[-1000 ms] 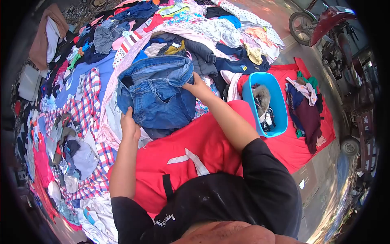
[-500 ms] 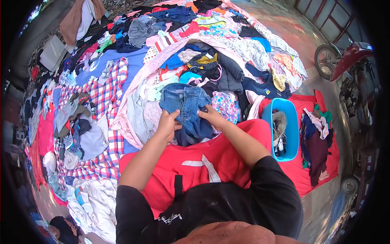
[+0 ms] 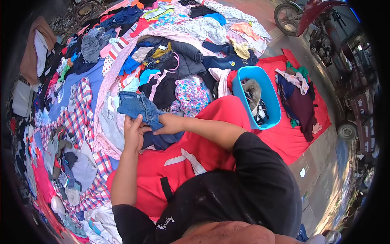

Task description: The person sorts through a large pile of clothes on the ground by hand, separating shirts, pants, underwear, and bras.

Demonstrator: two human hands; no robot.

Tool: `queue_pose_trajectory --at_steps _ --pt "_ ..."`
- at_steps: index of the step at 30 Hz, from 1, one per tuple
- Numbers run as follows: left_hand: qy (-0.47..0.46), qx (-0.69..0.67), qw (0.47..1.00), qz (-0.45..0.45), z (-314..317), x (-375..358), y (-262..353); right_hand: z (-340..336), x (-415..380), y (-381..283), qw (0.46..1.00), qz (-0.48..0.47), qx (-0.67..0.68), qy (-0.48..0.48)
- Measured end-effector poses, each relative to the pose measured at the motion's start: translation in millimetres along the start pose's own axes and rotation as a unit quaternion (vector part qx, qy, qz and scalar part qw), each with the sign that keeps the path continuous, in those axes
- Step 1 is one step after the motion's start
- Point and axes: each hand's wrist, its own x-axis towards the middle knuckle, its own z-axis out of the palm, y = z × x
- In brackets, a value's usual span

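Note:
A pair of blue jeans (image 3: 140, 106) is bunched between my hands, above my lap at the near edge of the clothes pile. My left hand (image 3: 134, 131) grips the near left side of the denim, its thumb on top. From the right, my right hand (image 3: 170, 123) pinches the cloth, and its fingertips come close to the left hand. A darker part of the jeans hangs below the right hand onto the red cloth (image 3: 219, 122) over my legs. Just beyond lies a pink, blue and white patterned garment (image 3: 191, 95), beside dark clothes (image 3: 164, 89).
A blue plastic tub (image 3: 271, 110) with a furry item and other things stands at my right. Past it, more clothes (image 3: 298, 97) lie on red fabric. A checkered cloth (image 3: 83, 118) with garments spreads on the left. A motorcycle (image 3: 313, 24) stands at the upper right.
My hands have come closer together, and the jeans are gathered narrower than when they were held spread. The view has turned, so the surroundings sit farther left and higher.

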Motion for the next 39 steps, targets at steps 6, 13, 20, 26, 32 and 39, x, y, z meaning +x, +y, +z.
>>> queue_pose_trajectory --at_steps 6,13,20,26,32,39 --pt "0.076 0.084 0.993 -0.036 -6.1 12.4 5.9 -2.4 -1.5 18.3 0.973 0.046 0.149 0.172" --pt "0.034 0.236 0.971 -0.033 4.3 18.0 -4.8 -17.0 -4.2 26.5 0.938 0.115 0.217 0.244" --pt "0.003 0.381 0.917 0.122 10.3 10.2 -23.9 -16.7 -0.4 33.2 0.880 0.092 0.404 0.231" --pt "-0.013 0.528 0.830 0.180 11.6 -7.5 -26.5 -9.2 -1.7 40.1 0.911 0.207 0.317 0.164" --pt "-0.039 0.494 0.825 0.271 18.3 -22.7 -6.1 28.5 20.4 51.3 0.968 0.239 0.046 -0.056" --pt "-0.030 0.430 0.769 0.472 13.2 -30.8 14.7 27.7 134.9 -5.6 0.864 0.242 -0.263 -0.356"
